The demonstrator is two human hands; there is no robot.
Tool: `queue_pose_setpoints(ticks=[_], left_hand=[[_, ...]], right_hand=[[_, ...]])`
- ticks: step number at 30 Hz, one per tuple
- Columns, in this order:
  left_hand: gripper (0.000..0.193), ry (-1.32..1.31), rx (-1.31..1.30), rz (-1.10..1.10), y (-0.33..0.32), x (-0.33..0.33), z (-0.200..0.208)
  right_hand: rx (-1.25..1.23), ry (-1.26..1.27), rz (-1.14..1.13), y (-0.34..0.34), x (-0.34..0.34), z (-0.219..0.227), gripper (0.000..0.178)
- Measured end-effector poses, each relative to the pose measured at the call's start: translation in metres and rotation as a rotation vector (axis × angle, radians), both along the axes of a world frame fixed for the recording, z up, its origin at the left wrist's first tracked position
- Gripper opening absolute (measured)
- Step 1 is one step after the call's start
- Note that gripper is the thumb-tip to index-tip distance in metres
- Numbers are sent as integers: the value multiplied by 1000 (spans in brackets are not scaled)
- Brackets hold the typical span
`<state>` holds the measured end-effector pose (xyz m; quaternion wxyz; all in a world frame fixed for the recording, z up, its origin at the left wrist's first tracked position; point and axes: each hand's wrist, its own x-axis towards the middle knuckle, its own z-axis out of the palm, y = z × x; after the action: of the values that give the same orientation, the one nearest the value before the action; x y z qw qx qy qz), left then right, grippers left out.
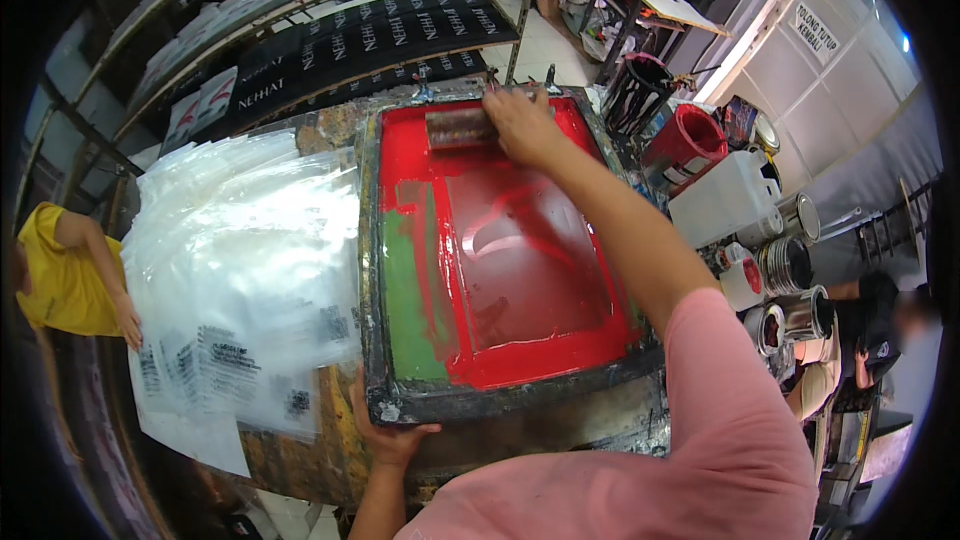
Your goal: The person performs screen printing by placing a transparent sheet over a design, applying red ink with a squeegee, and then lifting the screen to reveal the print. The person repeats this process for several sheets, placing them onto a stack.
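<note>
Right hand (520, 126): you have your fingers closed over the right part of the brown squeegee bar (456, 128), which lies across the far end of the screen frame (510, 401), inside its rim, amid red ink (530, 368). Left hand (394, 440): spread at the frame's near-left corner, thumb along the near rail; whether the fingers close underneath, you cannot tell. Handling, judged by eye: bar stiff, moderately light, likely slick wherever ink has reached it; take it by the dry upper part, near mid-length, so it doesn't twist. Frame looks rigid and heavier; hold by the outer rails, off the mesh (408, 290), which is probably taut and easily damaged. Clear plastic sheets (250, 230) beside it look thin, slippery; lift by edges.
</note>
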<state>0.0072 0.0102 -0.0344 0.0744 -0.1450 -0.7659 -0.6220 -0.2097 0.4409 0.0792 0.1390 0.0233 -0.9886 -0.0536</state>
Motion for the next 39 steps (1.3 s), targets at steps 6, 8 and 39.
queue_pose_setpoints(ticks=[6, 8, 39], left_hand=[[152, 1, -34, -18, -3, 1, -5], [152, 8, -36, -11, -3, 1, -6], [92, 394, 159, -206, 32, -91, 140]], right_hand=[[-87, -169, 87, 4, 19, -2, 40], [-26, -65, 18, 14, 16, -6, 42], [-71, 435, -3, -99, 243, 191, 45]])
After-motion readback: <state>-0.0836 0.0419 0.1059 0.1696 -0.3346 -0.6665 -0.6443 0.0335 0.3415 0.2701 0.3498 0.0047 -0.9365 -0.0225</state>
